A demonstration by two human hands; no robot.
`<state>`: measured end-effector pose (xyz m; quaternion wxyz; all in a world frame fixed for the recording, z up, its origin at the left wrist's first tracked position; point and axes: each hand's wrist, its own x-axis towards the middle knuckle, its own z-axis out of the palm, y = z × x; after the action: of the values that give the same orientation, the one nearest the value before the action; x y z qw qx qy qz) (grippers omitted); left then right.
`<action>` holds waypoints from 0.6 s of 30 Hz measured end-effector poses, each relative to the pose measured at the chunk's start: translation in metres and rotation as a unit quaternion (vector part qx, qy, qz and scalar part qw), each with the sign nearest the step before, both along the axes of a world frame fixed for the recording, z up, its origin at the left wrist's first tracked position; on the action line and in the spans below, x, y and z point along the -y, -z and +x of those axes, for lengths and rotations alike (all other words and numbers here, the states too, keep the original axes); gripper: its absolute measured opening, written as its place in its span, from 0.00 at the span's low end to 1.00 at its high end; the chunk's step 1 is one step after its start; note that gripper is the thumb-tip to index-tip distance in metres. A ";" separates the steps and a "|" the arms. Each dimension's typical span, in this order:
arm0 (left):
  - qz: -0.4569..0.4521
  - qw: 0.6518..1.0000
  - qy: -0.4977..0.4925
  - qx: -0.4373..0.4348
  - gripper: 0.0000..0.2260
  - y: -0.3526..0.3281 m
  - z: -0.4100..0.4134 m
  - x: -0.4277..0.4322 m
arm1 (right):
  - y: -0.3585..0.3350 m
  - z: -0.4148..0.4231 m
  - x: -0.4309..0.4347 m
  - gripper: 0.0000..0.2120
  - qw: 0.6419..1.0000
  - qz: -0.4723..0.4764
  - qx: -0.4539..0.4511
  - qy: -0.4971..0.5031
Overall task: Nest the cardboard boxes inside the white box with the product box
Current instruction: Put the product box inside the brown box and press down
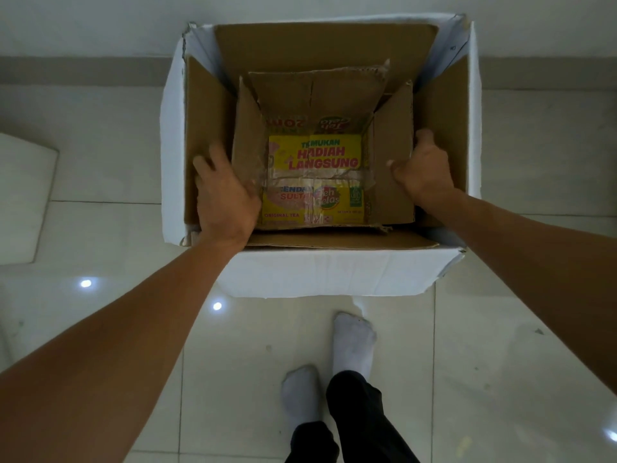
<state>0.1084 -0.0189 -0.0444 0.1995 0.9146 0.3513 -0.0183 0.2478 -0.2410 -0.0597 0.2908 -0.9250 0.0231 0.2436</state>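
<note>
Nearest me, my socked feet point(354, 342) stand on the tiled floor point(467, 362), just short of the white box point(320, 272). Both my arms reach down into it. My left hand point(223, 198) lies flat, fingers spread, against the left flap of the inner cardboard box point(248, 155); my right hand point(422, 168) curls over the top edge of its right flap. That inner box sits inside a larger brown one point(320, 45), which lines the white box. At the bottom lies the yellow product box point(315, 155), face up. I judge the nesting nearly finished: what remains is seating the inner box and letting go.
</note>
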 end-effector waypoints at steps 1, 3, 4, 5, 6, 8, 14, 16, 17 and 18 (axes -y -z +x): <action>0.058 0.998 0.034 -0.015 0.26 -0.004 -0.002 0.003 | -0.005 -0.003 -0.001 0.27 0.999 0.000 0.042 -0.030; 0.137 0.983 0.118 -0.025 0.24 -0.013 -0.002 0.006 | -0.017 -0.009 -0.002 0.27 0.975 -0.020 0.164 -0.148; 0.143 0.976 0.162 -0.030 0.22 -0.017 0.000 0.008 | -0.021 -0.011 -0.002 0.26 0.951 -0.034 0.213 -0.219; 0.134 0.969 0.204 -0.039 0.21 -0.020 0.003 0.009 | -0.023 -0.013 -0.002 0.26 0.924 -0.059 0.236 -0.295; 0.118 0.962 0.240 -0.060 0.21 -0.020 0.006 0.010 | -0.024 -0.014 -0.002 0.26 0.896 -0.091 0.231 -0.367; 0.102 0.944 0.277 -0.150 0.31 -0.016 0.011 0.008 | -0.022 -0.018 0.000 0.27 0.850 -0.165 0.170 -0.471; 0.092 0.879 0.195 -0.425 0.67 -0.003 0.006 -0.006 | -0.002 -0.016 0.034 0.31 0.704 -0.439 0.052 -0.556; 0.084 0.877 0.194 -0.433 0.70 -0.003 0.005 -0.004 | 0.002 -0.016 0.039 0.29 0.673 -0.460 0.056 -0.576; 0.089 0.875 0.195 -0.434 0.69 -0.003 0.006 -0.004 | 0.001 -0.014 0.036 0.29 0.673 -0.460 0.057 -0.576; 0.099 0.871 0.198 -0.438 0.68 -0.005 0.008 -0.002 | -0.003 -0.013 0.031 0.28 0.679 -0.454 0.060 -0.574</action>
<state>0.1162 -0.0172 -0.0397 -0.0737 0.8782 0.2139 -0.4214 0.2351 -0.2722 -0.0570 -0.3612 -0.7879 -0.4216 0.2664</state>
